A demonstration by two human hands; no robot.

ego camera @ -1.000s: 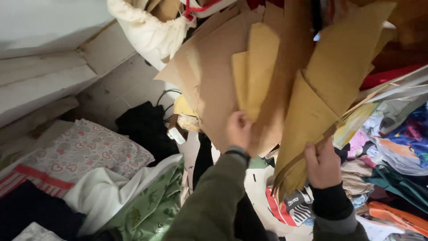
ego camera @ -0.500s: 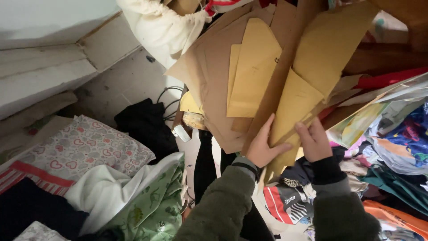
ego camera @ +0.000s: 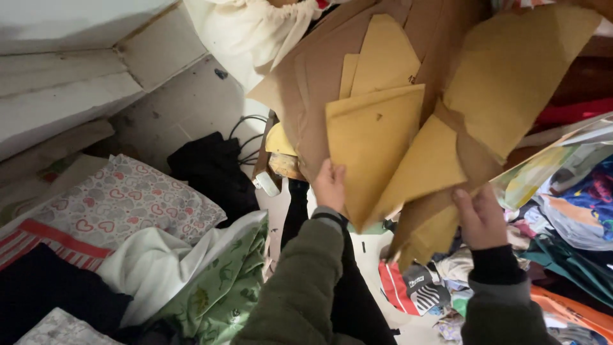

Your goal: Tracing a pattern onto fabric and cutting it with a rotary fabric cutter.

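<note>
Up at twelve o'clock in the head view, we hold a fan of yellow-brown paper pattern pieces (ego camera: 377, 134) before a larger brown cardboard sheet (ego camera: 313, 96). Our left hand (ego camera: 330, 185), in an olive sleeve, grips the lower edge of the middle piece, fingers curled onto it. Our right hand (ego camera: 480, 217), toward four o'clock, pinches the bottom of the right-hand pieces (ego camera: 511, 76), thumb on top. At nine o'clock a heart-print pillow (ego camera: 121, 198) lies beside a white cloth (ego camera: 159, 262) and a green dinosaur-print fabric (ego camera: 223, 281). A black garment (ego camera: 211, 169) sits near the centre on the floor (ego camera: 185, 102). Colourful clothes (ego camera: 575, 211) pile up at three o'clock.
</note>
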